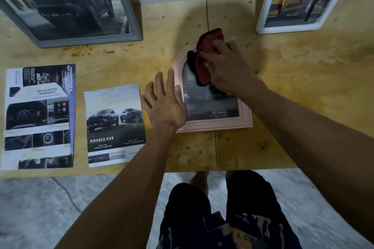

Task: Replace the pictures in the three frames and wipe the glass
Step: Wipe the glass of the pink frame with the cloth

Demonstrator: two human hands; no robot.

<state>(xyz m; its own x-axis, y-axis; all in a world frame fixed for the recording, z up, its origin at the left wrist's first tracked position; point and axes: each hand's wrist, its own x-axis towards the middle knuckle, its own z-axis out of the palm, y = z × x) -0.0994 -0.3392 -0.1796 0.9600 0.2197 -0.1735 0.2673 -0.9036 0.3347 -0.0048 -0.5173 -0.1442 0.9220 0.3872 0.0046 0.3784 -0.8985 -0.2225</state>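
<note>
A pink arched frame (pixel 219 123) lies flat on the wooden table (pixel 293 107), with a dark car picture behind its glass. My right hand (pixel 226 66) presses a red and black cloth (pixel 204 54) onto the upper part of the glass, its fingers curled over the cloth. My left hand (pixel 164 103) rests flat on the frame's left edge, fingers spread and straight. A grey frame (pixel 129 26) with a dark truck picture leans at the back left. A white frame (pixel 287 26) leans at the back right.
Two loose brochure pages lie on the table's left side: a large one (pixel 38 117) with car interior photos and a smaller "Double Cab" page (pixel 115 125). The table's front edge runs just past them, and my legs stand on the grey floor below.
</note>
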